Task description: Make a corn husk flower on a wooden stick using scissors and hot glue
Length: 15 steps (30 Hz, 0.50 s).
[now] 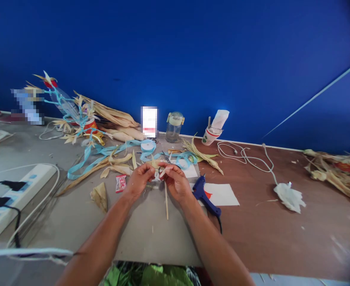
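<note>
Close together over the middle of the table, my left hand and my right hand both have their fingers pinched. A small pale strip of corn husk shows at my right fingertips. What my left fingertips pinch is too small to make out. Behind the fingers a pointed bit of husk sticks up. A thin wooden stick points towards me from below my right hand. Right of that hand, a blue glue gun lies on a white sheet. A pink-red wrapped packet sits left of my left hand.
Light blue ribbon and its roll lie among dried husks. A lit phone, a glass jar and a paper cup stand by the blue wall. A power strip is at left, white cable at right.
</note>
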Motion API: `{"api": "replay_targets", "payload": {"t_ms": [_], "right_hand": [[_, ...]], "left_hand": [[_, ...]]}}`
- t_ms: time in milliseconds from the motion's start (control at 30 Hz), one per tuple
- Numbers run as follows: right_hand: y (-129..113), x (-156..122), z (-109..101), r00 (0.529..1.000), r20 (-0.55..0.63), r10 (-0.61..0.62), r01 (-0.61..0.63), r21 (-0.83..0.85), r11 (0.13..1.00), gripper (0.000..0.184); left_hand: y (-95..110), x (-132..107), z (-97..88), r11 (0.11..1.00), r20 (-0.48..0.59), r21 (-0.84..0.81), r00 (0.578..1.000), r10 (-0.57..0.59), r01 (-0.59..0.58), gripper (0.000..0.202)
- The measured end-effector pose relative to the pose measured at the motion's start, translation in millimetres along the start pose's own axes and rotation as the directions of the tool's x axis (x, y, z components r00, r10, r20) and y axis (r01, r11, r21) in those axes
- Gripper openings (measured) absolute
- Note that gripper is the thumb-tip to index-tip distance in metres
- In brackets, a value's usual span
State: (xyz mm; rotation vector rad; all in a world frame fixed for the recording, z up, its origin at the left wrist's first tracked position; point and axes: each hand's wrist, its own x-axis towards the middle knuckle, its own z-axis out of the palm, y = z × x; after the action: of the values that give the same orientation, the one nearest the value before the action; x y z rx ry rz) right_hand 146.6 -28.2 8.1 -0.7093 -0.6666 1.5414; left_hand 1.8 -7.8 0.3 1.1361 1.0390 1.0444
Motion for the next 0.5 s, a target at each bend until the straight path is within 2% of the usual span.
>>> {"api": "replay_targets", "payload": {"t_ms": [100, 300, 500], "right_hand": [[-5.8, 2.2, -6.0, 1.0, -0.012, 0.012, -0.013, -0.032, 0.999, 0.012], [-6.6, 0.0, -5.2, 0.999, 0.052, -0.001, 0.009, -0.152, 0.988, 0.012], [-4.5, -1.4, -2.3, 0.995, 0.093, 0.036, -0.023, -0.135, 0.991, 0.013]], "left_hand": [[2.8, 1.3, -2.3, 0.99, -0.061, 0.132, 0.997, 0.049, -0.04, 0.025], [1.1, 0.8, -2.4, 0.934, -0.049, 0.343, 0.991, 0.124, -0.1, 0.02], [-0.9, 1.1, -3.7, 0.918, -0.014, 0.383, 0.992, 0.122, -0.107, 0.019]]}}
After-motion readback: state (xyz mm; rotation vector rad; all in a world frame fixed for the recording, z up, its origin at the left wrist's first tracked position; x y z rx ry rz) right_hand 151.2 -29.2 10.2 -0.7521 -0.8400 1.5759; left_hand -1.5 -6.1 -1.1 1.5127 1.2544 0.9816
